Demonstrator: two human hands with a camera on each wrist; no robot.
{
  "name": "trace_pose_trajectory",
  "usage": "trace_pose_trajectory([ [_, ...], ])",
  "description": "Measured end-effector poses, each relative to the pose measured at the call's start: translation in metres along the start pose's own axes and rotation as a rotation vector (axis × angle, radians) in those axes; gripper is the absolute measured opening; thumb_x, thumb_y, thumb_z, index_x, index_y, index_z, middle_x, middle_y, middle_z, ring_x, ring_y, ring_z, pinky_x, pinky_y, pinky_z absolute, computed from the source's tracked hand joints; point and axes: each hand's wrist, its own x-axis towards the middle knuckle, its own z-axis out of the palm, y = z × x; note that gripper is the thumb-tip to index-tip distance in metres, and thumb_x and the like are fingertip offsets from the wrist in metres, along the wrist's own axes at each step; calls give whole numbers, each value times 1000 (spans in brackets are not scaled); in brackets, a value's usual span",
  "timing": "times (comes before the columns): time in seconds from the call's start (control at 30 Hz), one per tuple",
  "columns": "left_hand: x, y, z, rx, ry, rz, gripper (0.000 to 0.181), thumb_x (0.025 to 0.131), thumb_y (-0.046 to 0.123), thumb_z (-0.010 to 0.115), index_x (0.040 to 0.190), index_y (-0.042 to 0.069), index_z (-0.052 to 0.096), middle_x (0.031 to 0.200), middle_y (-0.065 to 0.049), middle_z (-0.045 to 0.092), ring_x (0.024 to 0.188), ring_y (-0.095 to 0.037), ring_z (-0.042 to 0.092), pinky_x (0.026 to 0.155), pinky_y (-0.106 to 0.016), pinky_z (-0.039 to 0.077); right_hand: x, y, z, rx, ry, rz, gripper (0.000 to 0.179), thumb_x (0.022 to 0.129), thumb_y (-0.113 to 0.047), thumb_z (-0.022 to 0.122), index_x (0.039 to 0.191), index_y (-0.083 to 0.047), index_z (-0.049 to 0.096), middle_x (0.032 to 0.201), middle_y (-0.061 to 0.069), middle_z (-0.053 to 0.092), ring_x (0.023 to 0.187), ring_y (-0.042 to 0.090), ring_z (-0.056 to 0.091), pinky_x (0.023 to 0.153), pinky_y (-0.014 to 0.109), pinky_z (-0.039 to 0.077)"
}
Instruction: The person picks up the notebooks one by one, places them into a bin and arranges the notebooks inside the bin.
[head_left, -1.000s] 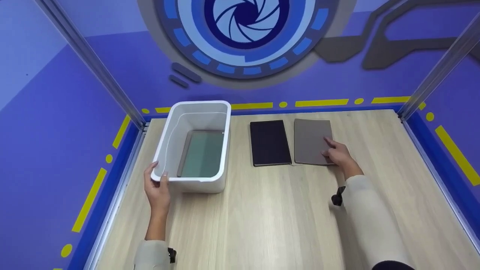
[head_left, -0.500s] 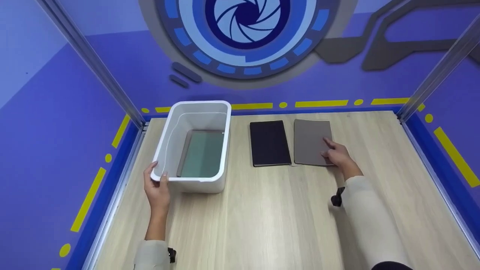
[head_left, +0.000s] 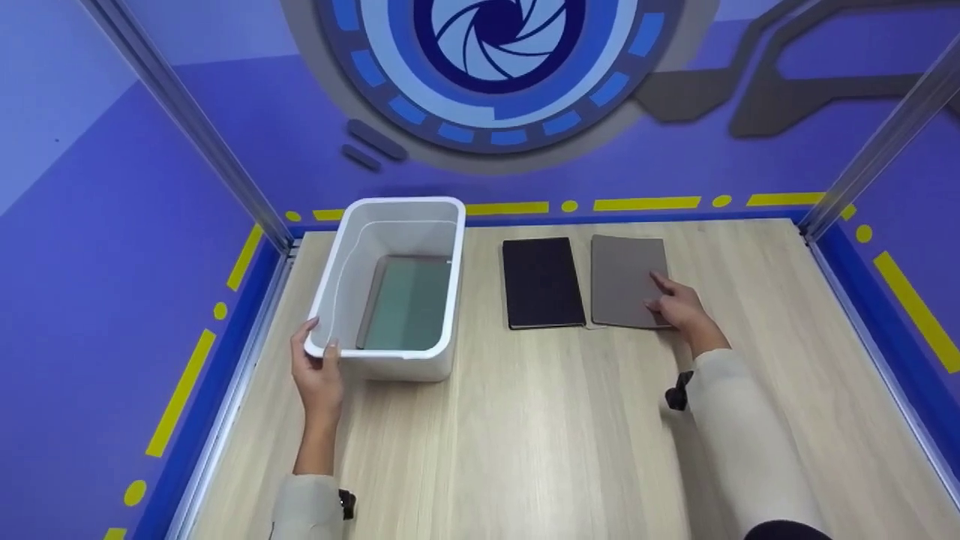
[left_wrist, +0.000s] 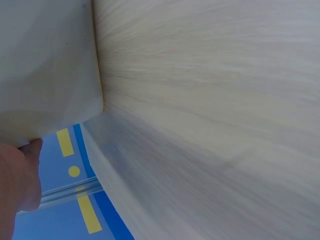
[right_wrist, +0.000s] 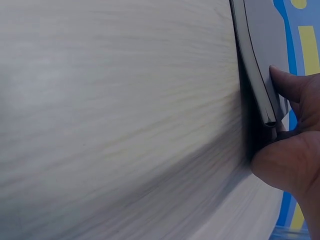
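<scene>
In the head view a white plastic bin (head_left: 405,365) stands at the left of the wooden table. My left hand (head_left: 319,379) grips its near left corner by the rim. At the bin's bottom lies a green notebook (head_left: 412,300), with a brownish edge showing along its left side. A grey-brown notebook (head_left: 626,281) lies right of the middle, and my right hand (head_left: 681,309) holds its right edge near the lower corner. Seen in the right wrist view, this notebook's edge (right_wrist: 257,85) tilts up over a dark shadow, between a digit on the cover and the hand below.
A black notebook (head_left: 543,283) lies just left of the grey-brown one, right of the bin. Between the two books' near corners a thin pale sliver (head_left: 595,326) shows. Blue-purple panels (head_left: 525,169) close in the table at the back and both sides, with metal posts at the corners.
</scene>
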Motion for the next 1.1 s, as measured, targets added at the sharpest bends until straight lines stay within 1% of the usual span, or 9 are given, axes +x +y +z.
trace_pose_trajectory([
  [0.2,-1,-2,-1,0,-3,18,51,98,-2,57,148,2,52,144,-24,56,119,-12,58,96,-15,47,0,2,2,8,-4,10,76,109,-14,52,172,-24,10,181,12,-2,167,41,-4,134,59,10],
  [0.3,0,-3,-1,-6,3,25,50,97,-2,58,147,2,53,143,-25,57,118,-11,59,96,-15,47,1,2,2,3,-9,7,76,110,-15,53,172,-24,10,181,11,-1,167,41,-4,134,58,11],
  [0.4,0,-4,-1,-5,1,30,51,97,-2,58,147,2,53,142,-24,57,117,-12,59,95,-15,47,1,2,1,6,-1,8,76,109,-16,53,172,-24,12,180,12,0,167,42,-4,134,59,9],
  [0.53,0,-6,-1,-12,3,29,51,97,-2,58,147,2,53,141,-22,57,116,-14,58,95,-16,47,2,1,0,11,-3,10,76,109,-16,54,172,-24,11,180,13,-2,167,42,-5,134,60,8],
  [0.67,0,-7,-1,-9,7,26,51,97,-1,59,147,2,53,142,-22,58,116,-11,58,95,-16,47,3,1,0,16,-10,12,76,109,-15,53,171,-24,10,180,14,-4,167,42,-6,134,60,8],
  [0.8,0,-7,0,4,3,33,51,97,-1,59,147,2,54,143,-25,58,115,-8,59,95,-15,47,2,2,0,13,-4,10,76,109,-14,52,172,-24,11,180,14,-3,167,43,-5,134,59,8],
  [0.93,2,-6,0,9,-1,38,51,97,-1,59,147,2,53,144,-25,58,116,-8,59,96,-15,47,1,2,0,13,2,4,76,108,-12,52,172,-23,12,180,14,-2,167,43,-4,134,59,8],
  [1.1,0,-4,0,10,1,26,51,97,-1,58,148,2,53,142,-24,57,116,-10,58,94,-15,47,1,2,2,8,2,-5,76,108,-12,52,172,-23,13,180,12,0,167,42,-4,134,59,9],
])
